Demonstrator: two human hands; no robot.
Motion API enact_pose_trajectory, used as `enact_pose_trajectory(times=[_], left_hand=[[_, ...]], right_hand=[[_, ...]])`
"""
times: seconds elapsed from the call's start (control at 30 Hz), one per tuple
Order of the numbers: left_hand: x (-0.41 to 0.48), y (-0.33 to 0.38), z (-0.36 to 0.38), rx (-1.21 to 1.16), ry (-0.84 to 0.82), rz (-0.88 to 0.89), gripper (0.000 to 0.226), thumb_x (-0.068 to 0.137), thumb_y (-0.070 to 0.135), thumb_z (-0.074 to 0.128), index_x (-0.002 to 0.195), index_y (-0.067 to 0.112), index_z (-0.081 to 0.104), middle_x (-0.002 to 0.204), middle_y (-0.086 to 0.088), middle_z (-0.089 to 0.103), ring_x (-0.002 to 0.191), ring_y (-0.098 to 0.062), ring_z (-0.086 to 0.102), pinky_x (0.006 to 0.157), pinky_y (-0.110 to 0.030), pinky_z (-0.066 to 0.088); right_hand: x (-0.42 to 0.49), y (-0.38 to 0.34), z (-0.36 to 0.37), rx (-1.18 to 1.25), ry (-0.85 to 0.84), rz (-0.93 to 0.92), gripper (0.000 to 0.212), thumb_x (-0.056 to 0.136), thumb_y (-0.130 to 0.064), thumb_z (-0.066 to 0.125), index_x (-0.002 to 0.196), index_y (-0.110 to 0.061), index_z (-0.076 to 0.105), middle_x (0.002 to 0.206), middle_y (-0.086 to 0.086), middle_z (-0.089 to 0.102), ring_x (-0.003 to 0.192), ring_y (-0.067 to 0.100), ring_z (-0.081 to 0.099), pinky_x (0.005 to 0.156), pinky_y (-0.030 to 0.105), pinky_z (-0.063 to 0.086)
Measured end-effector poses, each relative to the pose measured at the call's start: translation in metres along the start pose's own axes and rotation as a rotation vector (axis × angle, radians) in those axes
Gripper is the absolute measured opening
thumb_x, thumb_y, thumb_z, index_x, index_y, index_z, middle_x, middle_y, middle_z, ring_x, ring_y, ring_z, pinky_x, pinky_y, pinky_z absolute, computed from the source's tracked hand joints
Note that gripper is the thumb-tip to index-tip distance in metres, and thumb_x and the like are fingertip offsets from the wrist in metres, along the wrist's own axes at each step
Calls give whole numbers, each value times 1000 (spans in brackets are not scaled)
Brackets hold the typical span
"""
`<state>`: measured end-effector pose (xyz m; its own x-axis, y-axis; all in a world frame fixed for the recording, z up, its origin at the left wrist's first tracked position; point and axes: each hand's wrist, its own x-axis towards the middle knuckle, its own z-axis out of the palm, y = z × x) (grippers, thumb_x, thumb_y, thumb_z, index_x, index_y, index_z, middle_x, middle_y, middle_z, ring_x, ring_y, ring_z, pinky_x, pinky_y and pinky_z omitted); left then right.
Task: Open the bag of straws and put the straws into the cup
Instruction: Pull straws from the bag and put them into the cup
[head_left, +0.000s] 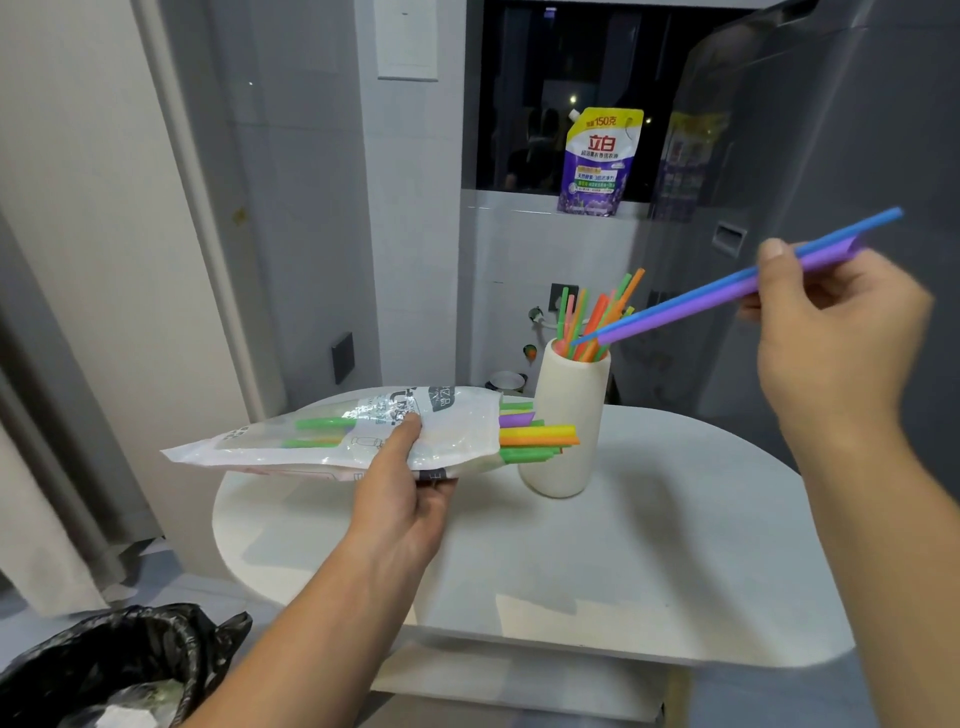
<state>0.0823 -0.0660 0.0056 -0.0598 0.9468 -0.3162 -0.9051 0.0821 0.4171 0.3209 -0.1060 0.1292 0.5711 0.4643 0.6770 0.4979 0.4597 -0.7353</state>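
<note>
My left hand (405, 488) grips a clear and white plastic straw bag (337, 436) above the table, held roughly level. Several coloured straws (537, 434) stick out of its open right end. A tall cream cup (569, 421) stands on the white table just right of the bag, with several green, orange and pink straws (597, 317) standing in it. My right hand (831, 332) pinches a blue straw and a purple straw (685, 306) up at the right. Their lower tips reach the cup's mouth.
The white oval table (649, 545) has its front edge near me. A bin with a black liner (104, 670) stands on the floor at lower left. A purple detergent pouch (600, 161) sits on the window ledge behind. A grey refrigerator (831, 130) stands at the right.
</note>
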Motion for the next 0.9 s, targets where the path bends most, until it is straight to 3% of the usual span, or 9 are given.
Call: enact_pose_trajectory(times=[0.1,0.33,0.43,0.5,0.57,0.7,0.8,0.9], left_hand=[[0,-1,0,8,-2,8,40,95,5,66,134,12,60,108,-7,78,79,-17,78,58,-33,63],[-2,-2,1,21,3,-11,40,95,6,66,134,12,61,113,-8,77,85,-18,77,60,-34,64],[-4,-3,2,20,8,-18,39,95,6,66,134,11,61,111,-8,77,86,-18,76,58,-33,64],[-5,-3,2,21,14,-21,38,95,6,65,133,11,61,109,-8,77,83,-18,76,55,-31,62],[-6,-3,3,24,17,-23,38,95,6,66,133,11,61,109,-8,77,81,-17,76,54,-31,62],[-5,-3,2,31,11,-25,41,94,6,66,135,11,61,116,-9,76,91,-19,75,58,-33,63],[-5,-3,2,32,11,-26,41,95,6,66,135,10,61,118,-9,76,94,-20,75,60,-34,64],[-6,-3,3,33,18,-25,40,95,6,66,134,10,61,117,-9,76,92,-20,75,58,-32,63]], right_hand=[[4,0,8,-61,-59,-28,27,93,-36,63,85,-10,68,80,11,71,76,30,71,71,41,59],[14,7,38,-172,-196,-41,27,91,-37,64,85,-11,68,73,0,67,76,25,71,75,45,60],[17,6,46,-184,-216,-67,25,93,-35,65,86,-12,67,78,3,67,76,21,69,72,34,58],[18,6,52,-220,-252,-84,23,94,-34,65,86,-12,66,77,0,64,70,12,63,64,22,50],[19,7,58,-277,-306,-79,24,94,-35,65,86,-12,66,77,-1,64,66,6,59,61,19,44],[14,22,73,-346,-401,-11,29,90,-38,69,85,-10,72,81,2,71,69,12,62,65,26,49],[9,35,79,-397,-414,31,30,84,-41,74,80,-12,72,71,-1,66,66,16,58,66,35,52],[3,43,81,-383,-360,61,35,81,-38,78,106,-14,69,76,-4,64,75,13,59,74,33,50]])
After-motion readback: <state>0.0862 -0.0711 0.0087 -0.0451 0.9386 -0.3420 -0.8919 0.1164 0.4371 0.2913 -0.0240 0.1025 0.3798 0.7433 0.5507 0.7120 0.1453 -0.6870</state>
